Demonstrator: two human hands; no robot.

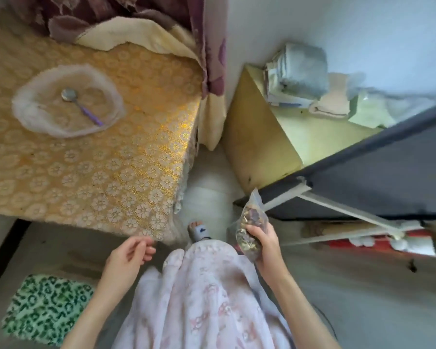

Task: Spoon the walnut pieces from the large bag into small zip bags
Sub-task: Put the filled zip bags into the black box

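My right hand (264, 241) grips a small clear zip bag (249, 222) filled with walnut pieces, held upright off the table's right side, near a grey door. My left hand (130, 253) hangs at the table's front edge, fingers loosely curled and holding nothing. Far left on the table lies the large clear bag (35, 112), rolled open and flat. A metal spoon with a purple handle (79, 105) rests inside it. I cannot make out walnuts in the large bag.
The table (98, 172) has a gold floral cloth, with a maroon and cream blanket (136, 28) at its back. A yellow cabinet (262, 137) with folded cloths stands right. The grey door (388, 172) is open. A green patterned mat (45, 308) lies below left.
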